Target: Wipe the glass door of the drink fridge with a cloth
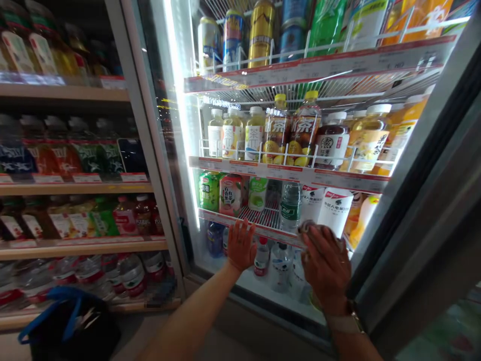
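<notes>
A lit drinks cooler stands in front of me, with faint reflections on its glass door [270, 193]. My left hand [241, 245] is flat with fingers spread and appears to rest on the glass, before the lower shelf. To the right, my right hand [326, 260] presses a crumpled brownish-grey cloth [308, 225] against the glass; most of the cloth is hidden under the fingers. Behind the glass near my right hand are a clear water bottle [290, 203] and white-labelled bottles [335, 206]. A red-capped bottle [262, 258] shows between my hands.
Wooden shelves [75, 189] with several rows of bottles stand at the left. A dark bag with blue handles [69, 321] sits low in front of them. The cooler's dark door frame [406, 200] runs along the right. Cans [261, 32] and tea bottles [277, 130] fill upper shelves.
</notes>
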Tool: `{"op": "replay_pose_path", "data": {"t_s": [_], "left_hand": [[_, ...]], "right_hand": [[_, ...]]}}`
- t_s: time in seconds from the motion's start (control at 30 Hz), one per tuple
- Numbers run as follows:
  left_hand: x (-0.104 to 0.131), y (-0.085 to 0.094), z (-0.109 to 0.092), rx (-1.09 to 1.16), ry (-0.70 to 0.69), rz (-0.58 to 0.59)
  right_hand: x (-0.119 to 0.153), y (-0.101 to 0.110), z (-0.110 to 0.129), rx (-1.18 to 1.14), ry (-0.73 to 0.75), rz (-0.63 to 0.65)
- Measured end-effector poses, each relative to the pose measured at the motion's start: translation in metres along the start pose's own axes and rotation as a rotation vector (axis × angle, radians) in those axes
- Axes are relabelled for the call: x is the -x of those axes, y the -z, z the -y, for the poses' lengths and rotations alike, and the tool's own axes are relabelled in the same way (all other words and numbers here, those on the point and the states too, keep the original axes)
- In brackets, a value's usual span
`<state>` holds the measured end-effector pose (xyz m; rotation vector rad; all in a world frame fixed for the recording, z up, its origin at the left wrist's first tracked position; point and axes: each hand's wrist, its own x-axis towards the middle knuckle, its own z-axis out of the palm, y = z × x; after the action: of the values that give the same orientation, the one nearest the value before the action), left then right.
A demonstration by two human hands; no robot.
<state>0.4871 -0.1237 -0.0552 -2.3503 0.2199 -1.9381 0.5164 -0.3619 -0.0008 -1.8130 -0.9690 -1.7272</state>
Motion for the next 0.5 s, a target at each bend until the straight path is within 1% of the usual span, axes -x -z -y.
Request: {"op": "replay_pose_path", "data": {"t_s": [0.1, 0.13, 0.2, 0.27, 0.33, 0.4, 0.5], "left_hand": [[-0.001, 0.0, 0.0, -0.019, -0.005, 0.005], [-0.002, 0.001, 0.0, -0.02, -0.008, 0.003], [-0.003, 0.001, -0.001, -0.01, -0.01, -0.005], [-0.003, 0.001, 0.0, 0.0, -0.012, -0.012], [-0.002, 0.0, 0.0, -0.003, -0.013, -0.006], [-0.001, 0.0, 0.0, -0.013, -0.011, 0.008], [0.0, -0.001, 0.0, -0.03, -0.008, 0.009]], "right_hand": [[-0.012, 0.01, -0.018, 0.031, -0.119, -0.196], [-0.015, 0.012, -0.021, 0.036, -0.142, -0.237], [-0.017, 0.013, -0.022, 0.037, -0.172, -0.257], [-0.014, 0.01, -0.015, 0.012, -0.183, -0.222], [-0.007, 0.003, -0.001, -0.028, -0.174, -0.142], [0.004, -0.006, 0.016, -0.071, -0.132, -0.017], [0.024, -0.019, 0.042, -0.147, -0.015, 0.153]]}}
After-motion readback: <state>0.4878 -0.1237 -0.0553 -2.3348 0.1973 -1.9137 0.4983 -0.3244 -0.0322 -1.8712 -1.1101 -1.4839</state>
